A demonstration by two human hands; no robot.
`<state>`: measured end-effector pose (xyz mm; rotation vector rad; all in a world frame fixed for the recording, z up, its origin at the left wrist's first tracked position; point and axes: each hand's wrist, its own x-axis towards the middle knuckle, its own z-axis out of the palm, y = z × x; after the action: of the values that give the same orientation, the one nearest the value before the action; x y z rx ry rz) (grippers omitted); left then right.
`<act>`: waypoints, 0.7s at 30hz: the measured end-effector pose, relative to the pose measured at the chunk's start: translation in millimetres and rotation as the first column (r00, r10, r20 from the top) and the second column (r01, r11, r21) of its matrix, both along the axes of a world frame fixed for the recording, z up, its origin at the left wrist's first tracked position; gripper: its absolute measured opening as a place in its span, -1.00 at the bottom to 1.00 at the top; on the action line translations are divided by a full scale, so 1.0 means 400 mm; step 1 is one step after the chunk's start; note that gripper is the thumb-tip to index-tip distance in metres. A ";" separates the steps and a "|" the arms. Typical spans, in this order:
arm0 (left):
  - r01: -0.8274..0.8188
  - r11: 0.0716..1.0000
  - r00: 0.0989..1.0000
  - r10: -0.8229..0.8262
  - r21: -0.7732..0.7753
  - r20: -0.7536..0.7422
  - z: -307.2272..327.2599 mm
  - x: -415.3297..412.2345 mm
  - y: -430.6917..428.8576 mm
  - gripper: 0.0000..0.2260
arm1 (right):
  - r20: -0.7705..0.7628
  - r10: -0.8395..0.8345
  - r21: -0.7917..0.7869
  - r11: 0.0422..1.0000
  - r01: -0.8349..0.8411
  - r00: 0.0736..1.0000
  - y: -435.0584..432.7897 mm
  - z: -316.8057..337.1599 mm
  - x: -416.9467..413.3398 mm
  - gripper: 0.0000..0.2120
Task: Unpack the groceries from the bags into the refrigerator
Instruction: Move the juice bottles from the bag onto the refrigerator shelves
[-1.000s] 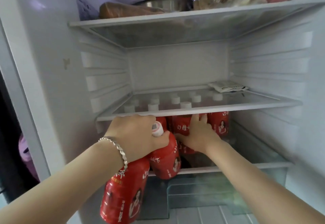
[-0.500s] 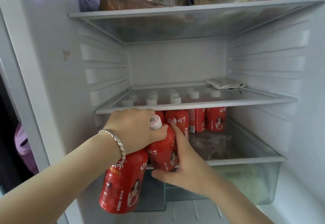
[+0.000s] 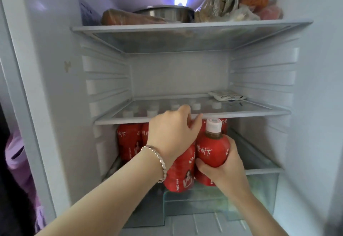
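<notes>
Nearest, at lower centre, the right hand wraps its grip around a red bottle, cap up. The left hand closes its grip over a second bottle just beside it. Behind stands a packed bottle row under the glass shelf. Risk: caps may snag the shelf edge, or a nudge could topple the row.

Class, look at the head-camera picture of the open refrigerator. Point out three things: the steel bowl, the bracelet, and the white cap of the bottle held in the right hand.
steel bowl [image 3: 167, 14]: head view, on its side wall.
bracelet [image 3: 157, 157]: head view, on its links across the left wrist.
white cap [image 3: 213, 125]: head view, on its ribbed side.
</notes>
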<state>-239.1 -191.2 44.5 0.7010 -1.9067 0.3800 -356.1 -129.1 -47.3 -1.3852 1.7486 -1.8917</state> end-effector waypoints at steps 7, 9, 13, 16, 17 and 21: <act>-0.030 0.961 0.993 -0.002 -0.275 -0.116 -0.036 -0.068 -0.027 -0.66 | -0.007 0.136 0.061 0.989 -0.136 0.991 0.025 -0.002 -0.089 -0.22; -0.021 0.943 0.991 -0.024 -0.333 -0.130 -0.051 -0.053 -0.025 -0.73 | -0.001 0.141 0.051 0.989 -0.141 0.990 0.029 -0.010 -0.088 -0.22; 0.231 0.970 0.892 -0.178 0.080 -0.416 -0.096 -0.027 0.017 -0.71 | 0.008 0.111 0.008 0.994 -0.111 0.994 0.028 -0.023 -0.083 -0.21; 0.424 0.887 0.776 -0.252 0.184 -0.578 -0.128 -0.024 0.026 -0.62 | 0.011 0.109 -0.007 0.994 -0.109 0.994 0.027 -0.025 -0.085 -0.24; 0.447 0.883 0.761 -0.291 0.144 -0.579 -0.132 -0.024 0.024 -0.64 | 0.008 0.112 -0.010 0.994 -0.112 0.994 0.027 -0.027 -0.084 -0.25; 0.426 0.905 0.758 -0.355 0.003 -0.547 -0.129 -0.041 0.006 -0.73 | -0.011 0.102 -0.029 0.994 -0.102 0.995 0.035 -0.029 -0.074 -0.22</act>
<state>-255.4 -188.9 -7.0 0.4066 -1.4846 -0.2008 -385.8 -115.3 -58.8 -1.4668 1.6272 -1.8678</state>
